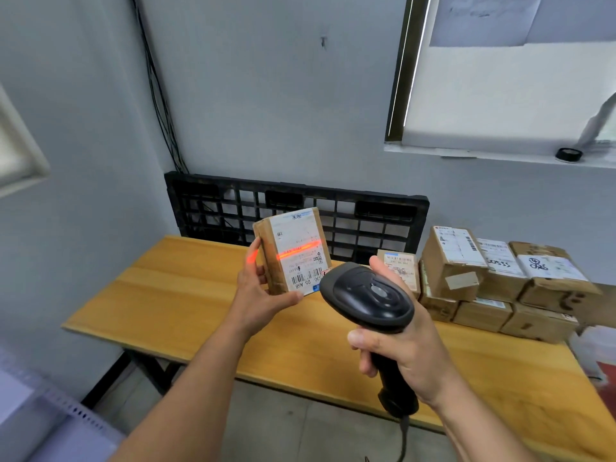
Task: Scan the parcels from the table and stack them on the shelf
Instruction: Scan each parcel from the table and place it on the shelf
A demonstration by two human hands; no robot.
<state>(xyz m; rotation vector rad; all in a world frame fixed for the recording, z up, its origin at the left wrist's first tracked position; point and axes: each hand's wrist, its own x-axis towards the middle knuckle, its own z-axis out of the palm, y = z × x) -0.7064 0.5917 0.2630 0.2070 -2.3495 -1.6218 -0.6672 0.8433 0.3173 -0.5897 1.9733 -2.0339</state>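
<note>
Left fingers (254, 253) lie curled along the left side of a small brown parcel (266, 258), with the thumb (287, 297) hooked under its lower edge, so that the left hand (256, 291) grips the parcel upright in the air above the desk (180, 295), toward its far edge and clear of the surface. The parcel's white label (296, 248) faces the camera with its print upside down. A red scan line (298, 251) crosses the label slantwise and spills onto one left fingertip. Right fingers (366, 361) wrap the handle of a black barcode scanner (370, 295), thumb (358, 338) across the front and index finger (378, 265) raised beside the scanner head. The right hand (410, 351) holds the scanner just to the right of the parcel, head pointed at the label, and its cable (404, 438) hangs below the handle. A smaller labelled box (401, 266) stands on the desk beyond the scanner head. Toward the desk's far right corner, a stack of cardboard parcels (500, 281) sits in two layers, labels upward. A black plastic pallet (300, 205) stands on edge behind the desk's far edge, against the grey wall (266, 95). Black cables (160, 95) run down the wall corner. A small round black object (568, 154) rests on the window sill (466, 153).
</note>
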